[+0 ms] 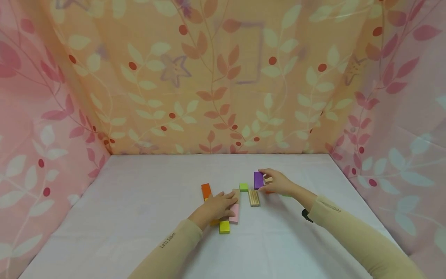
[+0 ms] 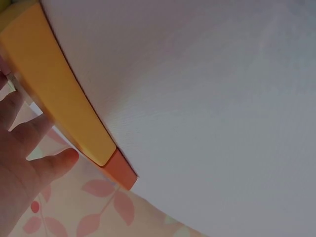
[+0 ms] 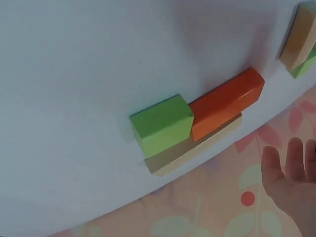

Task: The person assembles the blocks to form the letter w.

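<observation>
In the head view my left hand [image 1: 216,208] lies over a group of blocks, its fingers spread and fairly straight. The fingertips are at a plain wood block [image 1: 236,193], and the thumb is at a pink block [image 1: 235,214]. A yellow-orange block [image 2: 64,84] runs alongside this hand in the left wrist view, end to end with a red-orange block [image 2: 120,169]. My right hand [image 1: 280,183] pinches a purple block [image 1: 258,180] between thumb and fingers. Just below it is a striped wood block [image 1: 254,198], with a light green block [image 1: 243,187] to its left.
A yellow block [image 1: 224,227] sits at the near end of the left group. Beside the right hand, a green block [image 3: 163,124], an orange block [image 3: 228,102] and a plain wood strip [image 3: 197,145] stand together. Patterned cloth walls [image 1: 216,77] surround the white table [image 1: 122,201].
</observation>
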Motion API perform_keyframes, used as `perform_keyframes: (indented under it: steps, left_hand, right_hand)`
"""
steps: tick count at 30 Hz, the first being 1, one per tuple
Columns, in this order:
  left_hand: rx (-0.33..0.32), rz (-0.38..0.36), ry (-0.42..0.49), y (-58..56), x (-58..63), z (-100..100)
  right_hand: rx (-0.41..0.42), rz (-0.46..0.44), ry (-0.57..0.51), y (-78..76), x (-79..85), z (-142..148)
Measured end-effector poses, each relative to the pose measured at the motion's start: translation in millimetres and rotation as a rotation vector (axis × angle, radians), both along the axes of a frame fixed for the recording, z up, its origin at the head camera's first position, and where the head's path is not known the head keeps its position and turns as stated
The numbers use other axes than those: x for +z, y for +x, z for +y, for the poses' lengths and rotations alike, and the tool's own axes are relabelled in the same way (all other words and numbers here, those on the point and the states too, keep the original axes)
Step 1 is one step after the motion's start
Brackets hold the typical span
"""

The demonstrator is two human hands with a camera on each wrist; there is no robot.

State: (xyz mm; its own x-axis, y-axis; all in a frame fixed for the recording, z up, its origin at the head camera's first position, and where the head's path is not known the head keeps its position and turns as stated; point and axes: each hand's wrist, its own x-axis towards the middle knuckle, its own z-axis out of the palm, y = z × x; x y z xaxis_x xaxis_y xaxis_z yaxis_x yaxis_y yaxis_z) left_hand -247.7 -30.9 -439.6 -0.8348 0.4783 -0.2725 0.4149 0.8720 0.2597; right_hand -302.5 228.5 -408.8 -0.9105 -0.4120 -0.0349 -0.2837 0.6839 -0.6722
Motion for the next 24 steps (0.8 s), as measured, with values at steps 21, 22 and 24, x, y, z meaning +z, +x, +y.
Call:
perform_keyframes:
  steps: [21,22,24]
  left_hand:
    - [0.012,-0.013,0.000,-4.9,-8.2,0.7]
    - [0.011,-0.012,-0.001,-4.9,-8.2,0.8]
    - [0.010,-0.010,-0.002,-4.8,-8.0,1.0]
  right_hand:
    - [0.189,0.094,0.063,68.6,-39.6,6.9]
    - [0.200,0.086,0.077,70.6,-40.8,6.5]
    - [0.218,0.084,0.104,74.1,-42.6,5.8]
